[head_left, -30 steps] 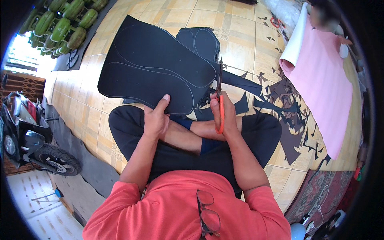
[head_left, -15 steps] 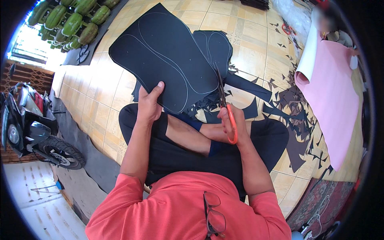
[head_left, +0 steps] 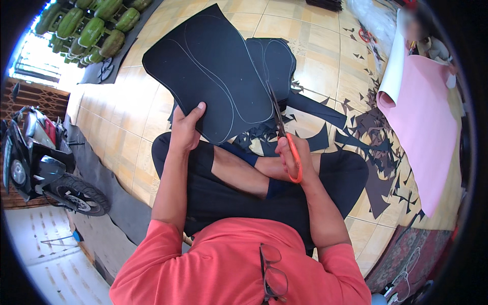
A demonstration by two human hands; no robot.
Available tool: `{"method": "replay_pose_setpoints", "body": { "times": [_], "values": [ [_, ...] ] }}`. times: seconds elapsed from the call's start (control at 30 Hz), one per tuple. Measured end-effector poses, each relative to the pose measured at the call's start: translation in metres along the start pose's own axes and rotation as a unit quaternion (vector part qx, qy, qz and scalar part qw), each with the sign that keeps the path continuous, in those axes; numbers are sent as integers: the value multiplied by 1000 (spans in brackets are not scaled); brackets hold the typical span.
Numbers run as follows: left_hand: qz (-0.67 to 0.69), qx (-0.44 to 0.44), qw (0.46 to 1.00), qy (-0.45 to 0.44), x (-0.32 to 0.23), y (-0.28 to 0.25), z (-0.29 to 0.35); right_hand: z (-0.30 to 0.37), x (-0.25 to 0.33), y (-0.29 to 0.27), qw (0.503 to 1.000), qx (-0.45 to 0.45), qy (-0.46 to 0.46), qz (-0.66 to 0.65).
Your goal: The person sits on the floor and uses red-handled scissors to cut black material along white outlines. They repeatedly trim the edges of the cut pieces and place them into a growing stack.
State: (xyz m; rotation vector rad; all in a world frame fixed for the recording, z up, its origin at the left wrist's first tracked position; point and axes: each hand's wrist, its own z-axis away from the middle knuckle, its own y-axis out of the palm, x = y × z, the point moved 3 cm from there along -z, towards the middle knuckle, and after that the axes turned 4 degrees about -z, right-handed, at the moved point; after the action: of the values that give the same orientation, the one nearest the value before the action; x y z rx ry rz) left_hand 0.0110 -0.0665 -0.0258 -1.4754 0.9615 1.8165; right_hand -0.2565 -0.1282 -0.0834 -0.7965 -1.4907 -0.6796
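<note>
Beyond the gripping left hand spreads a black sheet.

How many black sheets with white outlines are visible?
2: a sheet in the left hand, a partly covered sheet beyond its right edge; more may be hidden beneath.

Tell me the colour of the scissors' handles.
Orange; the scissors' handles show best in the head view, in the right hand.
</note>
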Motion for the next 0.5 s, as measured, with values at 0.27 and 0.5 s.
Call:
{"method": "replay_pose_setpoints", "body": {
  "times": [0.27,0.5],
  "values": [
    [-23,20,999,-27,0,2,8,-4,-4,8,997,-24,-10,74],
    [-47,-2,996,-76,-3,-6,7,0,-12,-2,995,-31,93,8]
  ]
}}
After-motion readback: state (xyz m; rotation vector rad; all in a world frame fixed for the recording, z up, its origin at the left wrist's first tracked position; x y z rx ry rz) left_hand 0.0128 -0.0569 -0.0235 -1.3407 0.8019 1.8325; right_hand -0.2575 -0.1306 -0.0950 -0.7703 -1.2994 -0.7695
